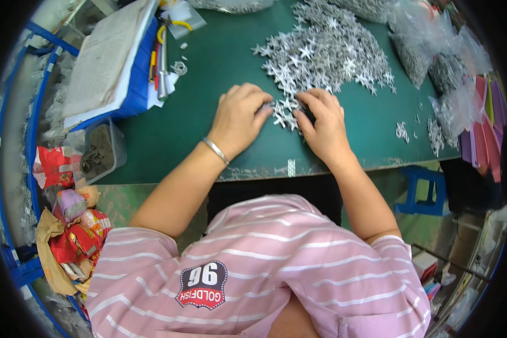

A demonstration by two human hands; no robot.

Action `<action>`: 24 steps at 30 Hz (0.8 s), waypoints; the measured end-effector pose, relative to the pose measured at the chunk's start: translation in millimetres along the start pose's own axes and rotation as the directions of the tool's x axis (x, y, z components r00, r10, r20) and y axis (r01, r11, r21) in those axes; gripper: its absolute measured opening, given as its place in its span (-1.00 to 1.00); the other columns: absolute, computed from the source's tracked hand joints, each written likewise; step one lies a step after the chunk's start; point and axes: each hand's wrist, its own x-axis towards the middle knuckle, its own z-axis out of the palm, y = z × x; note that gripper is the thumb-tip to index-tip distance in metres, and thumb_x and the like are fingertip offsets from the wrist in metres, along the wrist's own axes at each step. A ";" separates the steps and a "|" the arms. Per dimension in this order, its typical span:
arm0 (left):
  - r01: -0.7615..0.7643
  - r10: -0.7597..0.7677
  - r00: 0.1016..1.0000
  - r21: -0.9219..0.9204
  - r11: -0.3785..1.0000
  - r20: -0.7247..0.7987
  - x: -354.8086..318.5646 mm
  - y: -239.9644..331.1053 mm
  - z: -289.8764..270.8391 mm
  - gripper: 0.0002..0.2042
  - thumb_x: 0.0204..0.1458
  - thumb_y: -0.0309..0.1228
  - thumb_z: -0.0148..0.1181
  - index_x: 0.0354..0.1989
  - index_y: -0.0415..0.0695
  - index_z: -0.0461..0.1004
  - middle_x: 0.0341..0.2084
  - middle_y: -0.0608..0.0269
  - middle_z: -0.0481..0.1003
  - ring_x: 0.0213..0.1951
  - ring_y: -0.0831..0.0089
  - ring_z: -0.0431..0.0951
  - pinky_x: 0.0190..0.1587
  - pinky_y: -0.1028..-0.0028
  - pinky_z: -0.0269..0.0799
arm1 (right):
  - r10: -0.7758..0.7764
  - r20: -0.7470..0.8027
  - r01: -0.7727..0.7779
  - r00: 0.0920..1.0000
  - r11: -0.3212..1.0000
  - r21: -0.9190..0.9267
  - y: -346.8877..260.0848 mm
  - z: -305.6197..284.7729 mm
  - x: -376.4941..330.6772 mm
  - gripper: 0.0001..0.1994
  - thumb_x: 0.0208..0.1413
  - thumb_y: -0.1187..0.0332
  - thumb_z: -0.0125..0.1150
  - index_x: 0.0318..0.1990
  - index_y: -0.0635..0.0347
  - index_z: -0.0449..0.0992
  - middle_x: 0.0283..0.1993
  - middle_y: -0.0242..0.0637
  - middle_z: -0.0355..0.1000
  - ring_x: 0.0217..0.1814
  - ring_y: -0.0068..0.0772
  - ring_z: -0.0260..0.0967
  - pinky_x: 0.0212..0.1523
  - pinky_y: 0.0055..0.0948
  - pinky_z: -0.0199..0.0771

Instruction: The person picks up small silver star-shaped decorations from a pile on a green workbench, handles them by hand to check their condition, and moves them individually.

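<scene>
A large heap of small silver star-shaped metal pieces point(332, 50) lies on the green table point(208, 73). My left hand point(239, 115), with a thin silver bracelet on the wrist, rests palm down at the heap's near edge, fingers curled over a few pieces. My right hand point(321, 124) lies close beside it, fingertips pinching at the star pieces between the two hands. Which single piece each hand grips is hidden under the fingers.
Clear bags of more silver pieces point(434, 62) sit at the right. A blue tray with papers point(110, 62), pliers and pens point(160, 62) is at the left. A clear plastic tub point(101, 152), a bin of wrappers point(73, 225) and a blue stool point(422, 188) stand below the table's edge.
</scene>
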 end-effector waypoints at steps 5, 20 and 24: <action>-0.011 0.010 0.999 -0.017 1.000 -0.051 3.8 2.4 0.2 -0.75 -0.16 -0.43 0.33 -0.25 -0.14 0.54 -0.28 0.20 0.46 -0.21 0.21 0.44 -0.11 0.33 0.35 | -0.029 -0.036 0.032 0.999 0.998 0.062 8.4 3.0 -0.6 -0.81 -0.10 0.41 0.32 -0.27 0.11 0.52 -0.24 -0.29 0.40 -0.16 -0.18 0.34 -0.17 -0.26 0.26; -0.018 0.023 0.999 -0.172 0.985 0.026 -8.7 2.2 -3.3 -0.89 -0.10 -0.38 0.31 -0.43 -0.11 0.55 -0.40 0.27 0.47 -0.28 0.29 0.48 -0.19 0.34 0.35 | -0.013 -0.077 0.027 0.997 0.982 0.189 4.3 3.7 -1.6 -0.87 -0.02 0.53 0.16 -0.28 0.19 0.50 -0.35 -0.21 0.41 -0.26 -0.14 0.35 -0.21 -0.27 0.24; -0.029 0.037 0.999 -0.233 0.972 0.033 -2.0 9.5 2.2 -0.83 -0.08 -0.33 0.30 -0.31 -0.07 0.56 -0.30 0.29 0.46 -0.22 0.32 0.47 -0.13 0.34 0.32 | 0.019 -0.127 0.002 0.992 0.986 0.167 10.2 -0.2 -10.5 -0.91 -0.05 0.52 0.19 -0.34 0.19 0.53 -0.31 -0.25 0.41 -0.24 -0.17 0.35 -0.20 -0.26 0.25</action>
